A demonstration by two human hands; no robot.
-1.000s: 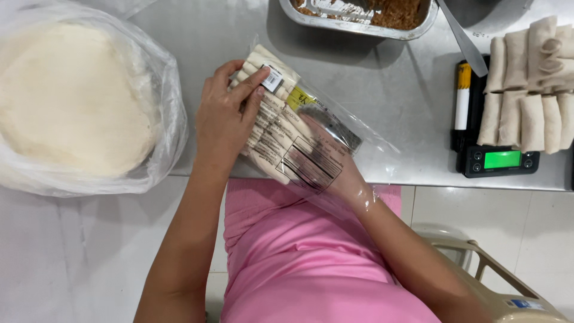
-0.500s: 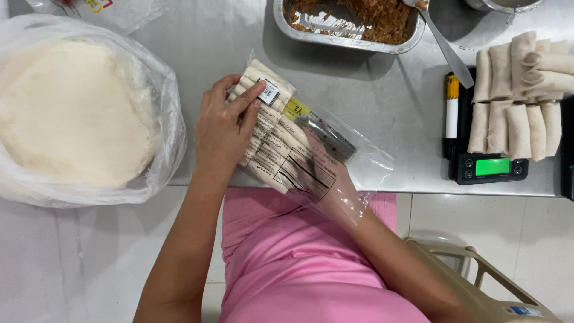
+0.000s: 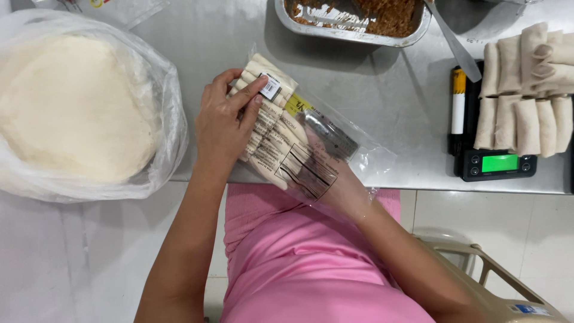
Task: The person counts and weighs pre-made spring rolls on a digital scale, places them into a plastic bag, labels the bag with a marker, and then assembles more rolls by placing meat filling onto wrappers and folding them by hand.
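Left hand presses flat on the clear bag of pale rolls at the table edge, steadying it. Right hand is inside the bag, probably lining the rolls up; can't tell its grip through the plastic.

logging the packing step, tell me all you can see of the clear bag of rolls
The bag is clear plastic with dark print and a small white sticker, packed with pale thin rolls in rows. It lies slanted at the table edge. The left hand presses its top; the right hand is inside its open end.
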